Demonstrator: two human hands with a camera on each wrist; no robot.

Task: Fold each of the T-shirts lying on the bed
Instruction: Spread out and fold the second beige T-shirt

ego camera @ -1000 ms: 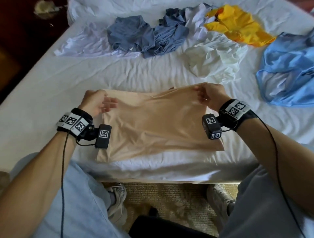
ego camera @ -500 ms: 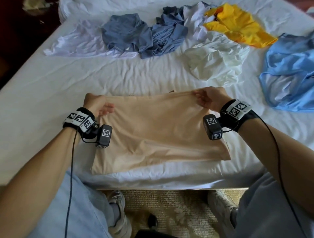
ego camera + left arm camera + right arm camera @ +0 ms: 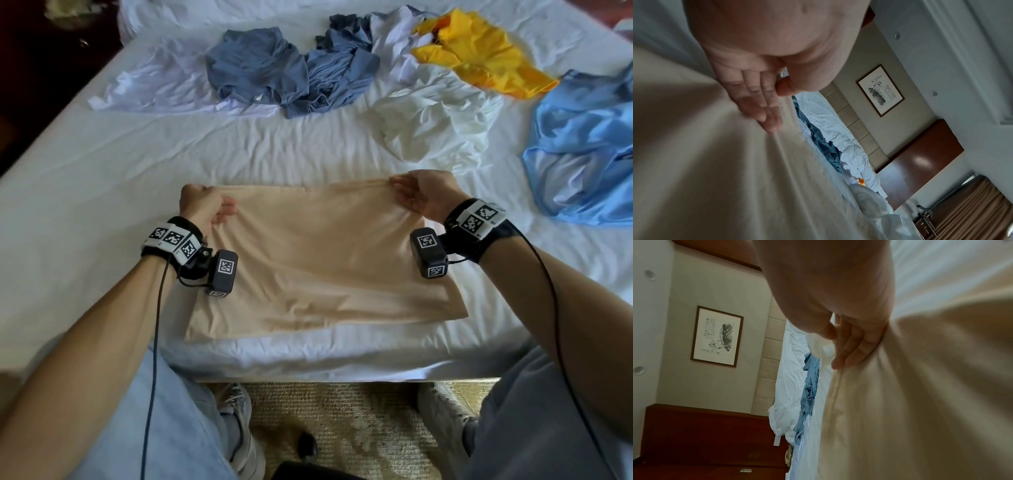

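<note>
A beige T-shirt (image 3: 318,260) lies partly folded on the near part of the white bed (image 3: 85,192). My left hand (image 3: 205,205) pinches its far left corner, and the left wrist view shows thumb and fingers (image 3: 764,110) closed on the beige cloth (image 3: 715,162). At the far right corner my right hand (image 3: 421,195) pinches the top edge; its fingers (image 3: 851,347) press the beige fabric (image 3: 920,402). The far edge is stretched between both hands, slightly lifted off the sheet.
Unfolded shirts lie across the far side of the bed: a pale lilac one (image 3: 154,85), two grey-blue ones (image 3: 284,72), a yellow one (image 3: 479,58), a crumpled white one (image 3: 435,126) and a light blue one (image 3: 589,154) at right. My knees and shoes are at the bed's near edge.
Both hands, still pinching the far corners, have pulled apart and drawn the top edge straight and taut. The near hem stays on the bed.
</note>
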